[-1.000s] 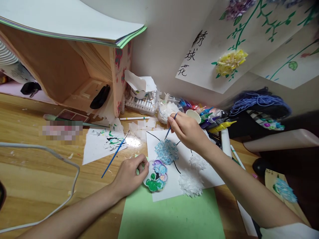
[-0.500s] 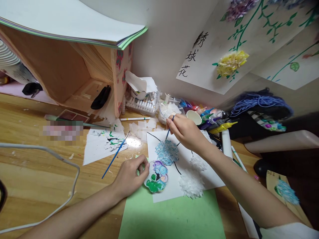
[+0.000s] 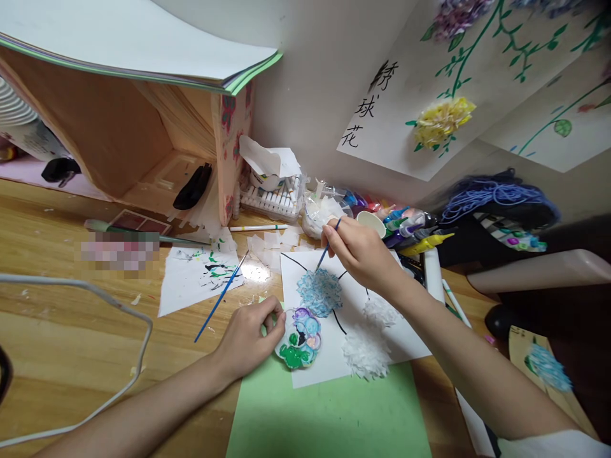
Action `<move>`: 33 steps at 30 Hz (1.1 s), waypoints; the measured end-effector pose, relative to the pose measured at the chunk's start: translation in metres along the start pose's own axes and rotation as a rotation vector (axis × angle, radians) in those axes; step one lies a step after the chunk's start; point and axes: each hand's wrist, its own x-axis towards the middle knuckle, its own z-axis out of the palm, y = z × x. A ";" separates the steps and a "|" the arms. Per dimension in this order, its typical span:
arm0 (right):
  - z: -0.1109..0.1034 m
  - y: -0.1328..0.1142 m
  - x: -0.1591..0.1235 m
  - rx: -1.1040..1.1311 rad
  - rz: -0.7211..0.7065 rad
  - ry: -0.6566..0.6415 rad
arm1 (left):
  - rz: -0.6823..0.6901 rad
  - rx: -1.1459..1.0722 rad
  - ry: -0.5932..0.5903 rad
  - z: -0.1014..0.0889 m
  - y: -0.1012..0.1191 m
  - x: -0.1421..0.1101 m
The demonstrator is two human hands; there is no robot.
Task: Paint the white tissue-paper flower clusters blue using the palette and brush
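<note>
My right hand (image 3: 356, 251) is closed around a thin blue paintbrush (image 3: 328, 244), its tip down at the upper edge of a blue-and-white paper flower (image 3: 319, 292). That flower sits on a white sheet (image 3: 310, 372) with black stem lines. Two white paper flowers, one larger (image 3: 366, 354) and one smaller (image 3: 382, 312), are on the same sheet. My left hand (image 3: 252, 334) pinches the left rim of a round paint palette (image 3: 300, 338) holding green, blue, purple and black paint. Under the sheet lies green paper (image 3: 329, 420).
A second blue brush (image 3: 222, 296) rests partly on a paint-smeared paper (image 3: 191, 280). Behind stand a marker box (image 3: 272, 197), a paper cup (image 3: 371, 224) and paint tubes (image 3: 410, 232). A white cable (image 3: 143, 356) loops at left. Flower pictures (image 3: 405, 102) hang on the wall.
The brush in my right hand has tilted a little more to the right at its upper end, and the hand has shifted slightly right. My left hand and the palette stay put.
</note>
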 end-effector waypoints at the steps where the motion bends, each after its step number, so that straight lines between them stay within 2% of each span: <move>1: 0.002 0.001 0.000 -0.001 0.002 -0.008 | -0.003 0.001 -0.002 0.000 0.000 0.000; 7: 0.009 0.005 0.001 0.005 -0.008 -0.022 | -0.002 0.003 -0.002 0.000 -0.001 -0.001; 14: -0.001 0.001 0.000 -0.008 0.001 0.006 | -0.002 0.001 0.002 0.001 -0.002 -0.001; 20: 0.003 0.004 -0.001 -0.009 -0.035 0.032 | 0.004 -0.003 0.013 0.000 -0.001 -0.001; 23: -0.002 -0.001 -0.007 0.078 -0.068 0.176 | 0.011 -0.013 0.057 0.000 -0.001 -0.001; 26: -0.011 -0.012 -0.022 0.298 -0.053 0.340 | -0.009 -0.023 0.154 0.000 -0.003 -0.001; 29: -0.016 -0.023 -0.041 0.468 -0.148 0.290 | -0.034 -0.039 0.234 0.001 -0.003 0.000; 33: -0.012 -0.028 -0.056 0.320 -0.356 0.197 | -0.004 -0.049 0.271 0.000 -0.003 -0.001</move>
